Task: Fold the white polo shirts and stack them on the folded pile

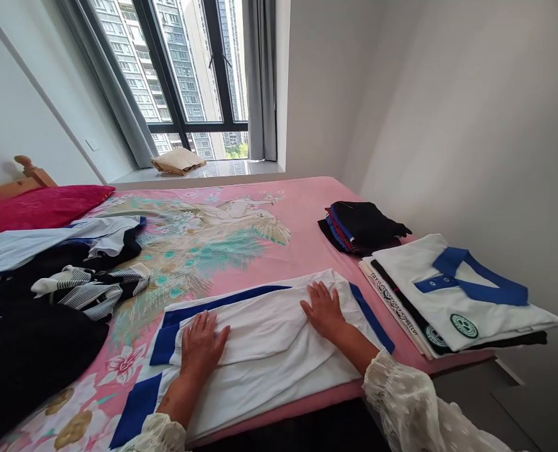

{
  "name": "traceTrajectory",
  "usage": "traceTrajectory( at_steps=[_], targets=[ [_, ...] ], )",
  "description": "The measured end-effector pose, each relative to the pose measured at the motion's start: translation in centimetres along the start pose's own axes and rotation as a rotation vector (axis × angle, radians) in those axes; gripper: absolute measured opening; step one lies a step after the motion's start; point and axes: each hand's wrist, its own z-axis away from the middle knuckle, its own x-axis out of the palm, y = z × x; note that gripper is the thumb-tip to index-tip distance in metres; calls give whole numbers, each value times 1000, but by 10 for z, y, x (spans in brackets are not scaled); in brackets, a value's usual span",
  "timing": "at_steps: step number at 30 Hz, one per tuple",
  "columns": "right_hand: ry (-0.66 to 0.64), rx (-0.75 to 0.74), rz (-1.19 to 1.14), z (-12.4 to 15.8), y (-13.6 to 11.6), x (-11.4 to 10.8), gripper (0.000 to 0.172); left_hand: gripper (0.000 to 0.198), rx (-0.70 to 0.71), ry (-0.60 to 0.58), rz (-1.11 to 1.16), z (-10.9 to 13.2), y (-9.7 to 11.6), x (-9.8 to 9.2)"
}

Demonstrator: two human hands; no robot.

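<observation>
A white garment with blue bands (260, 370) lies partly folded on the near edge of the bed, one blue-ended part laid over the rest. My left hand (202, 344) rests flat on its left half, close to the blue end, fingers spread. On the upper right part of the cloth lies my right hand (324, 309), palm down with the fingers apart. Neither hand grips the fabric. Wrinkles run across the white cloth between the two hands. To its right is a stack topped by a white polo shirt (396, 289) with a blue collar and a round green badge.
A pile of dark folded clothes (366, 223) sits at the bed's far right. Loose black, white and striped clothes (62, 282) heap up on the left, before a red pillow (43, 207). A paper-like tan bundle (179, 161) lies on the windowsill. Walls border the bed.
</observation>
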Motion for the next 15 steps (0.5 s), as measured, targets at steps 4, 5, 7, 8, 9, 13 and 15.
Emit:
traceTrajectory(
  at_steps=[4, 5, 7, 8, 9, 13, 15],
  targets=[
    [31, -361, -91, 10, -36, -1, 53, 59, -22, 1, 0, -2, -11, -1],
    [-18, -398, -102, 10, -42, 4, 55, 64, -83, -31, 12, -1, -15, 0],
    [-99, -321, -91, 9, -45, 17, 65, 71, -167, -75, 53, 3, -21, 2],
    [-113, -234, -71, 7, -43, 25, 71, 73, -176, -77, 86, 4, -22, 3],
    [-112, -148, -47, 5, -40, 32, 77, 75, -173, -72, 145, 5, -24, 3],
    [-84, -63, 26, 0, -26, 50, 82, 65, -187, -50, 482, -5, -41, -7],
    [-85, -49, 43, 1, -26, 49, 78, 53, -219, -10, 574, -9, -66, -16]
  ],
)
